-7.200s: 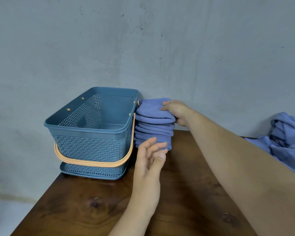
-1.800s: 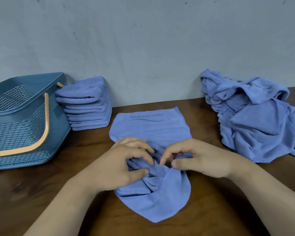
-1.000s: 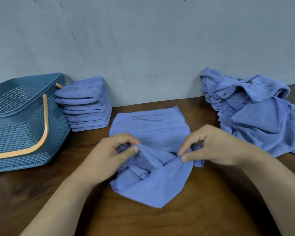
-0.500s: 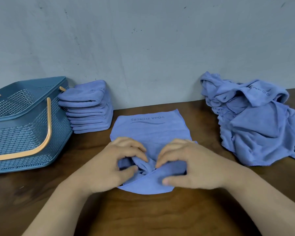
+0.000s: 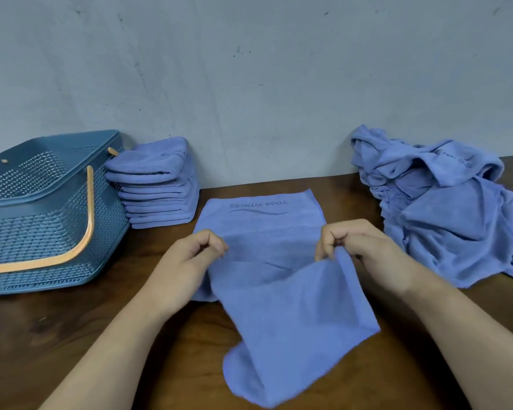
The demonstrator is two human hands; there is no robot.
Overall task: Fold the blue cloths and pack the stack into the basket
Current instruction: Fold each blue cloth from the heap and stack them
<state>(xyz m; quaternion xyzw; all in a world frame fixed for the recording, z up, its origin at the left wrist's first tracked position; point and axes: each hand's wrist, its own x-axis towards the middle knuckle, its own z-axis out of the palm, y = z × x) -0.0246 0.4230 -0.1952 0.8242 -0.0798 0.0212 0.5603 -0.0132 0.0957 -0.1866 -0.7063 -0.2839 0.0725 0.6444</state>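
Left hand (image 5: 187, 261) and right hand (image 5: 359, 250) each pinched the blue cloth (image 5: 279, 306), left grip half-hidden, lower end blurred below the fingers.

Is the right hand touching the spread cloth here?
Touching. The head view shows the right hand pinching a raised edge of the spread cloth between thumb and fingers.

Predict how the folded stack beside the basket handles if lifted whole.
Probably squashy: the folded stack bulges at its top layer. Likely sheds layers unless clamped top and bottom; nothing visibly binds them. Probably light, floppy fabric: the cloth sags from the right hand.
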